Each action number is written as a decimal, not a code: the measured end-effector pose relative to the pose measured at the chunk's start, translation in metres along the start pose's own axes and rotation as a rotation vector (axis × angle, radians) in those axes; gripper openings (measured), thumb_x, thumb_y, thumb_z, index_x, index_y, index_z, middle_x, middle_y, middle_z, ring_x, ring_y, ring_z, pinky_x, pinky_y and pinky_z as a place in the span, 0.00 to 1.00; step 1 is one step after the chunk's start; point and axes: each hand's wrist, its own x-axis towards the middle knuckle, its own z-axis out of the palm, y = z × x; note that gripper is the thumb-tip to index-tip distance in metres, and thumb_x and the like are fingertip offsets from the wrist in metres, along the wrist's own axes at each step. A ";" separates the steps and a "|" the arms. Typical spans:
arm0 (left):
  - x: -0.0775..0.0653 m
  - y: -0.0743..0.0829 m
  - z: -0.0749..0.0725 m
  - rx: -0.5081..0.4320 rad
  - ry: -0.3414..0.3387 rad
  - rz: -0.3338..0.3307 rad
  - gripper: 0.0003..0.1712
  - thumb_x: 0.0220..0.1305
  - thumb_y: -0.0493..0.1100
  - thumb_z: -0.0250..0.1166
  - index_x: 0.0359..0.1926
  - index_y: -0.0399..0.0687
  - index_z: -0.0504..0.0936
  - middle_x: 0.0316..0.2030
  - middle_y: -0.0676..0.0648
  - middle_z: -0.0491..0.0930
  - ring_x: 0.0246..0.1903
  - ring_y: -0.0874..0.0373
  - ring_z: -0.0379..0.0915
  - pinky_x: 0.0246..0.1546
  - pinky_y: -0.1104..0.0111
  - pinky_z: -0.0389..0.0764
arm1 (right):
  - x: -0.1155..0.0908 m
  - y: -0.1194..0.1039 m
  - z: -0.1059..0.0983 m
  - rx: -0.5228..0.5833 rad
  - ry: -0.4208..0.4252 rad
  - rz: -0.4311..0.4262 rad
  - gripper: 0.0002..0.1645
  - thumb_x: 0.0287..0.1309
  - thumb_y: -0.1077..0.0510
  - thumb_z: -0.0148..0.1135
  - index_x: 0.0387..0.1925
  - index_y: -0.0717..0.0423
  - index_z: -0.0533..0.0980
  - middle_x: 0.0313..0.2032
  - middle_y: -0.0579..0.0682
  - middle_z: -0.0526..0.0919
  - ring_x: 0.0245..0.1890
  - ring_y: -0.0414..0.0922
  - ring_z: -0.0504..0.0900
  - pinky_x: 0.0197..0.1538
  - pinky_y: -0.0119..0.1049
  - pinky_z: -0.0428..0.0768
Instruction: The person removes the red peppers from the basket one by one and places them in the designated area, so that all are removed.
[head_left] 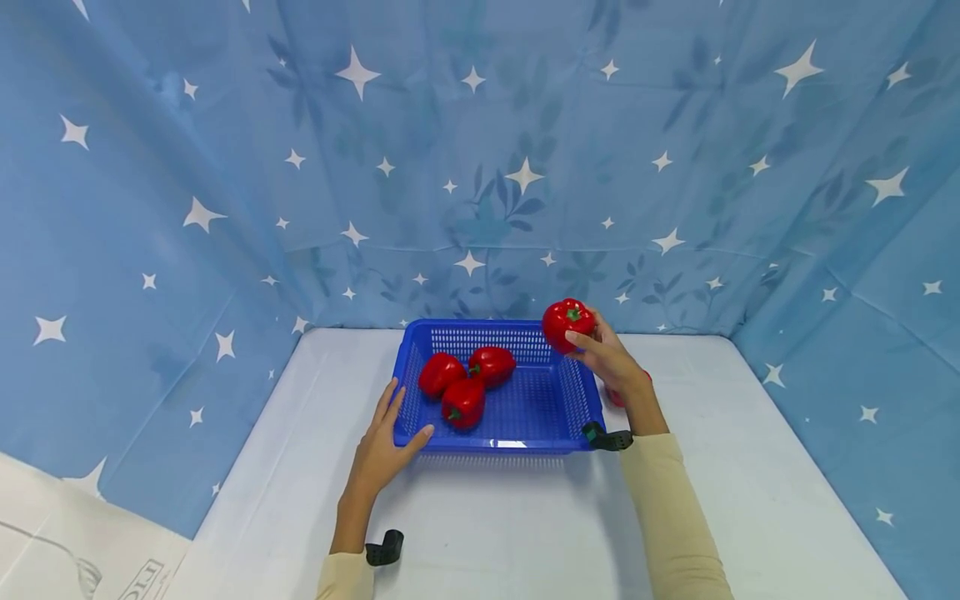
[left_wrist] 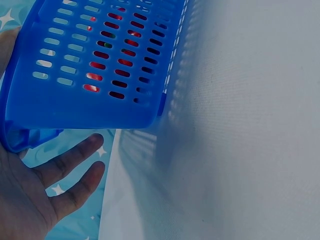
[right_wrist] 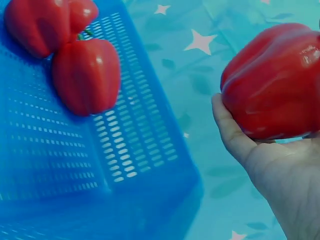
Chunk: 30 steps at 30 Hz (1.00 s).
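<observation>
Red bell pepper (head_left: 558, 327) is grasped between thumb and fingers of the right hand (head_left: 609, 364), raised near the far right corner of the blue plastic basket (head_left: 536, 408). The basket's left front corner is touched by the left hand (head_left: 378, 450), fingers spread. Three similar peppers (head_left: 467, 400) are held in its left half; a partly hidden red object (head_left: 615, 397) is seen to its right.

Two arms in long beige fabric sleeves (head_left: 671, 517) reach forward, the right one farther and slanting inward. Past the cuffs, both wrists (head_left: 354, 512) are bare. The bare left hand (head_left: 380, 454) lies lower, its slim fingers (left_wrist: 82, 185) spread and fairly straight, the thumb (head_left: 422, 436) stretched well apart from them. The bare right hand (head_left: 611, 358) is raised in a grip, its thumb (head_left: 581, 339) pointing inward across the front.
</observation>
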 end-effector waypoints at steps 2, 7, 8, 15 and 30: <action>0.000 -0.001 0.000 0.002 -0.004 -0.005 0.53 0.58 0.70 0.62 0.77 0.54 0.53 0.78 0.53 0.43 0.73 0.38 0.53 0.59 0.37 0.67 | -0.004 -0.005 -0.003 0.014 0.042 -0.011 0.39 0.69 0.63 0.50 0.74 0.45 0.45 0.72 0.55 0.52 0.68 0.51 0.61 0.55 0.34 0.81; 0.000 -0.001 0.000 -0.002 -0.015 -0.011 0.53 0.58 0.71 0.61 0.77 0.55 0.53 0.78 0.55 0.42 0.73 0.38 0.52 0.59 0.38 0.67 | -0.013 -0.018 -0.016 0.016 0.149 -0.046 0.43 0.69 0.59 0.53 0.76 0.46 0.42 0.71 0.53 0.53 0.71 0.51 0.57 0.58 0.35 0.80; 0.000 -0.001 0.000 -0.002 -0.015 -0.011 0.53 0.58 0.71 0.61 0.77 0.55 0.53 0.78 0.55 0.42 0.73 0.38 0.52 0.60 0.38 0.67 | -0.014 -0.020 -0.020 0.016 0.168 -0.053 0.44 0.69 0.59 0.53 0.76 0.45 0.42 0.71 0.52 0.54 0.71 0.51 0.56 0.60 0.37 0.78; 0.000 -0.001 0.000 0.000 -0.011 -0.007 0.53 0.57 0.71 0.61 0.77 0.55 0.52 0.78 0.54 0.42 0.73 0.39 0.52 0.59 0.38 0.68 | -0.031 -0.030 -0.045 0.052 0.269 -0.151 0.39 0.69 0.61 0.53 0.73 0.43 0.48 0.65 0.45 0.60 0.67 0.45 0.60 0.54 0.32 0.81; 0.000 -0.001 0.000 0.000 -0.003 -0.001 0.53 0.58 0.70 0.61 0.77 0.54 0.53 0.78 0.53 0.43 0.72 0.38 0.53 0.58 0.38 0.68 | -0.069 -0.011 -0.096 0.152 0.616 -0.017 0.45 0.65 0.54 0.60 0.75 0.38 0.47 0.68 0.41 0.55 0.67 0.42 0.56 0.46 0.28 0.83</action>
